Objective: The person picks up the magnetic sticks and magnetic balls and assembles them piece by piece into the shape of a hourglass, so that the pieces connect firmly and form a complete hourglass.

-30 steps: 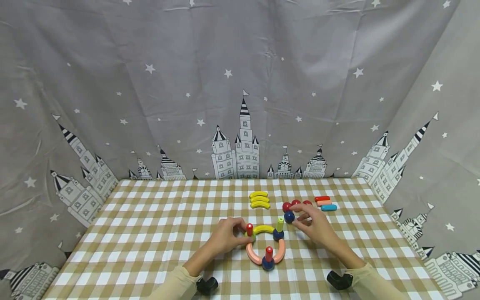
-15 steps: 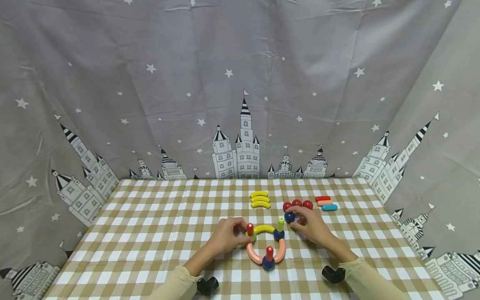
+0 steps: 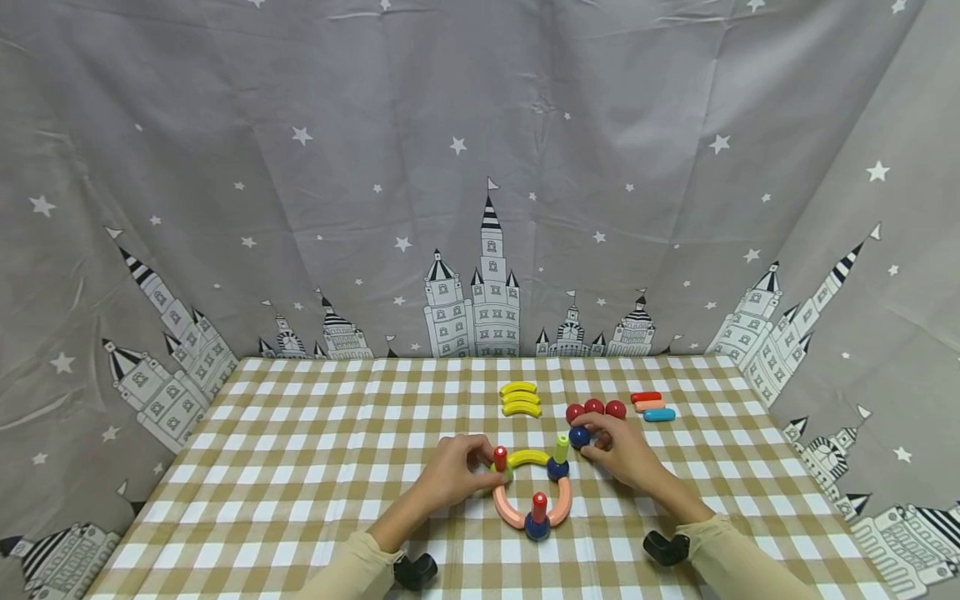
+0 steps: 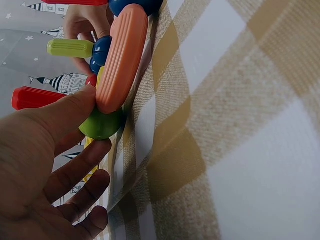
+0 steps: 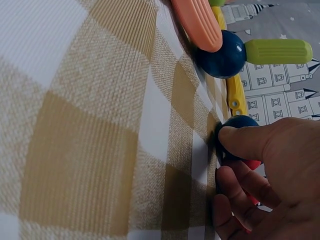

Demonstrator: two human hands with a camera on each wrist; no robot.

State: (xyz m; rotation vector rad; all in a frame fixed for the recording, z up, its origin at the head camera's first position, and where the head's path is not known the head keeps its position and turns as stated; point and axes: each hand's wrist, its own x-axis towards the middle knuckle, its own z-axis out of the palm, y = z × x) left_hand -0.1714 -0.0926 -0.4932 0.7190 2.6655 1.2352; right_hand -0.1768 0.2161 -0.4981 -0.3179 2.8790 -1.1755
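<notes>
My left hand [image 3: 452, 472] pinches a green ball [image 4: 102, 123] between thumb and fingers; a red rod [image 3: 500, 457] stands up from it. That ball is one corner of a ring made of a yellow curved rod [image 3: 528, 457], two salmon curved rods [image 4: 122, 60] and two dark blue balls. One blue ball [image 3: 557, 469] bears an upright lime green rod [image 5: 277, 51]; the near blue ball [image 3: 537, 527] bears a red rod [image 3: 539, 507]. Right of the ring, my right hand [image 3: 622, 450] pinches a loose dark blue ball [image 5: 237, 122] with thumb and fingertips, close to the tablecloth.
Three yellow curved rods [image 3: 521, 399] lie behind the ring. Three red balls [image 3: 594, 407] sit in a row just beyond my right hand. Short red, salmon and blue rods [image 3: 659, 415] lie farther right. A grey curtain [image 3: 337, 167] hangs behind the checked tablecloth [image 3: 300, 467].
My right hand has moved slightly left and its fingers have closed on the loose blue ball, which has shifted a little nearer. The left hand stays at the green ball.
</notes>
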